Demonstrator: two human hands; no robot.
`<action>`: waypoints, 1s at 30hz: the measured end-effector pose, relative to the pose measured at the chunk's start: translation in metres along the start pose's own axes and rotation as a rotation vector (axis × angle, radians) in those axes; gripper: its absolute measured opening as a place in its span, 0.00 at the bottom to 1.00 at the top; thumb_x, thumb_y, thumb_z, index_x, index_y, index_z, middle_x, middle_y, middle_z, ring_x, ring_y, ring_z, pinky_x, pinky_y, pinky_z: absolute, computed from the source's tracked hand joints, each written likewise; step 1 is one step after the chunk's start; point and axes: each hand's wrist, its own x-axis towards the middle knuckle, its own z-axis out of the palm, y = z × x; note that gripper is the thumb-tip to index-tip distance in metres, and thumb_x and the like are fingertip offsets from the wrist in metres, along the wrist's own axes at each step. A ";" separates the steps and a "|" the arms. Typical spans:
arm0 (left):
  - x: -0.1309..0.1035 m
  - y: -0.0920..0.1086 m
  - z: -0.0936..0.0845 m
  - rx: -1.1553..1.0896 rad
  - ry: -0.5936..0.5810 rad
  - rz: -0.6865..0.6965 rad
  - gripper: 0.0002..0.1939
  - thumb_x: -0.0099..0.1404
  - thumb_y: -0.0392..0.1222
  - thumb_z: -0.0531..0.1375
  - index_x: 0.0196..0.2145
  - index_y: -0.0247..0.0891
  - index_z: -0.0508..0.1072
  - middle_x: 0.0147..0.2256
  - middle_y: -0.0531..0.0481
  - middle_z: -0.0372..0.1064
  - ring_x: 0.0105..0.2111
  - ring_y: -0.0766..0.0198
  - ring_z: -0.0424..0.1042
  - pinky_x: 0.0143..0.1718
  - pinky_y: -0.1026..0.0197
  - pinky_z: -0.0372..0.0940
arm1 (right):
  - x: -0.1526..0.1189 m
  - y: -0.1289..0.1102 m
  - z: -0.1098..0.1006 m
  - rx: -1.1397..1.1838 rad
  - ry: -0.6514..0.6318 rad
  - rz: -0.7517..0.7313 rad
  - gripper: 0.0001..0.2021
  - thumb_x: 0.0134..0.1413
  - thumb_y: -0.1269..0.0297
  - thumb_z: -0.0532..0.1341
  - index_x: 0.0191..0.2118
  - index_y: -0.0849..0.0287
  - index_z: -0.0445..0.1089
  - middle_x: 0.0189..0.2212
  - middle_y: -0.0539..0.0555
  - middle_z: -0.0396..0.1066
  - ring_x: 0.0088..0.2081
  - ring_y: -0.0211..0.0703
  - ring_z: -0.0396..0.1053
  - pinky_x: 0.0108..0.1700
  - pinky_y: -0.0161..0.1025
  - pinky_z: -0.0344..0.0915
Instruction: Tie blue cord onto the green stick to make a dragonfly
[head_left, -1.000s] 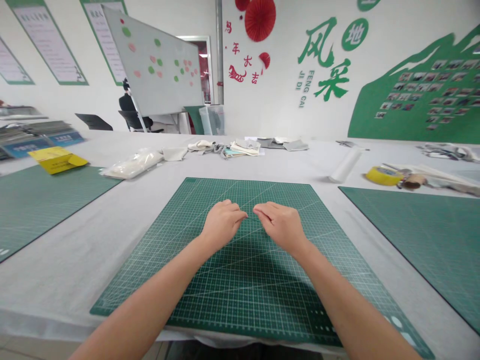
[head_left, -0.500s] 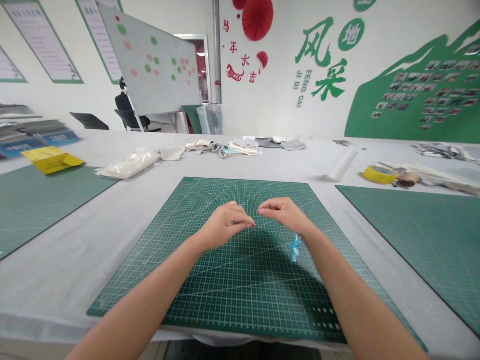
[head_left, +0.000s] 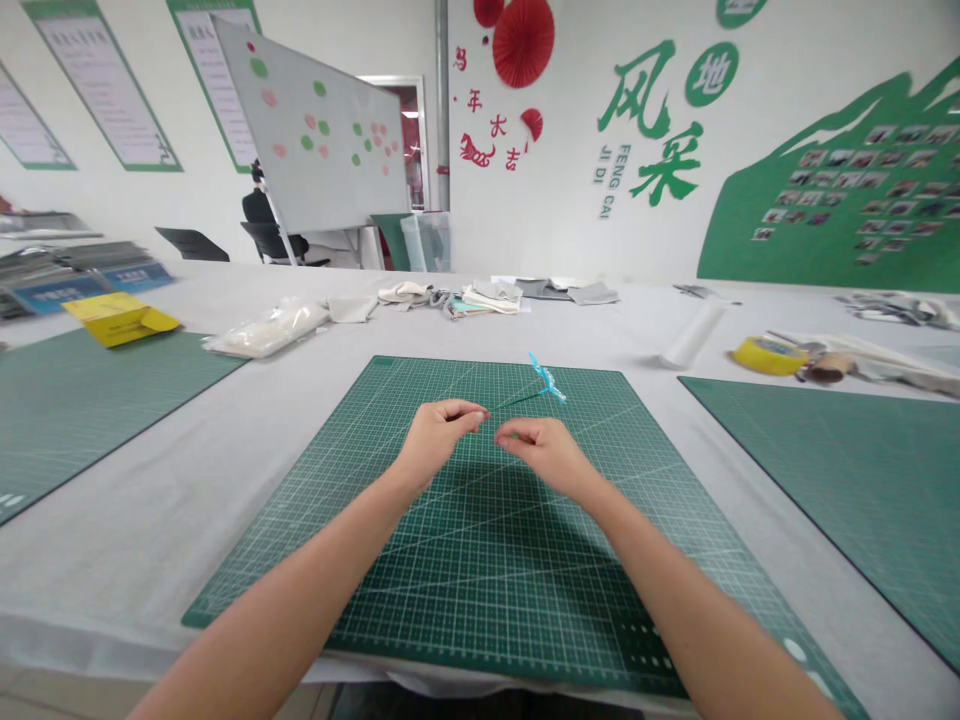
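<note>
Pinched between the fingertips of my left hand (head_left: 439, 437) is a thin green stem with a small blue-and-white artificial flower (head_left: 551, 382) at its far end. The stem slants up and to the right, and the flower head is above and beyond my right hand. My right hand (head_left: 547, 450) is just right of the left, its thumb and fingers closed together. Whatever may be in that pinch is too small to make out. Both hands are above a green gridded cutting mat (head_left: 450, 580).
More cutting mats (head_left: 840, 470) lie left and right on the white-covered table. Behind are a plastic-wrapped packet (head_left: 270, 328), folded cloths (head_left: 491, 296), a yellow envelope (head_left: 120, 318), yellow tape (head_left: 770, 355) and a white roll (head_left: 694, 335). A person sits beyond, near a whiteboard (head_left: 322, 140).
The flower has swung from below my right wrist to above and beyond the right hand. My left hand has shifted slightly left and up, and my right hand slightly left and down.
</note>
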 end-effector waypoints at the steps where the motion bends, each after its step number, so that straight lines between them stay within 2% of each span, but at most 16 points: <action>1: 0.000 -0.001 0.000 -0.004 0.005 -0.006 0.09 0.57 0.42 0.60 0.30 0.36 0.78 0.27 0.50 0.73 0.31 0.63 0.69 0.37 0.60 0.64 | -0.001 -0.002 0.001 -0.021 -0.005 -0.014 0.09 0.56 0.63 0.56 0.31 0.56 0.74 0.25 0.47 0.70 0.27 0.36 0.63 0.31 0.35 0.55; 8: 0.002 -0.008 -0.002 0.056 0.040 0.014 0.10 0.57 0.44 0.60 0.32 0.36 0.78 0.28 0.49 0.74 0.31 0.63 0.70 0.36 0.61 0.64 | -0.005 -0.009 0.003 -0.071 -0.011 -0.048 0.10 0.58 0.63 0.55 0.32 0.56 0.73 0.24 0.47 0.70 0.25 0.35 0.62 0.30 0.34 0.54; 17: 0.002 -0.008 -0.004 0.222 0.052 0.083 0.10 0.58 0.43 0.59 0.32 0.37 0.78 0.31 0.49 0.76 0.33 0.61 0.73 0.37 0.59 0.66 | -0.007 -0.016 0.002 -0.047 -0.021 -0.068 0.10 0.58 0.63 0.56 0.33 0.55 0.74 0.23 0.46 0.69 0.24 0.35 0.61 0.29 0.34 0.54; 26: 0.001 -0.009 -0.003 0.244 0.039 0.083 0.10 0.59 0.43 0.58 0.32 0.37 0.78 0.29 0.49 0.76 0.31 0.61 0.73 0.36 0.60 0.66 | -0.007 -0.014 0.004 -0.095 -0.038 -0.087 0.10 0.58 0.64 0.55 0.34 0.55 0.74 0.26 0.47 0.72 0.26 0.36 0.64 0.30 0.34 0.55; 30: 0.001 -0.009 -0.002 0.238 0.027 0.076 0.10 0.59 0.43 0.58 0.32 0.37 0.78 0.30 0.49 0.76 0.31 0.62 0.73 0.36 0.60 0.66 | -0.008 -0.015 0.005 -0.133 -0.048 -0.088 0.10 0.58 0.64 0.55 0.33 0.55 0.74 0.24 0.47 0.71 0.25 0.36 0.63 0.29 0.34 0.54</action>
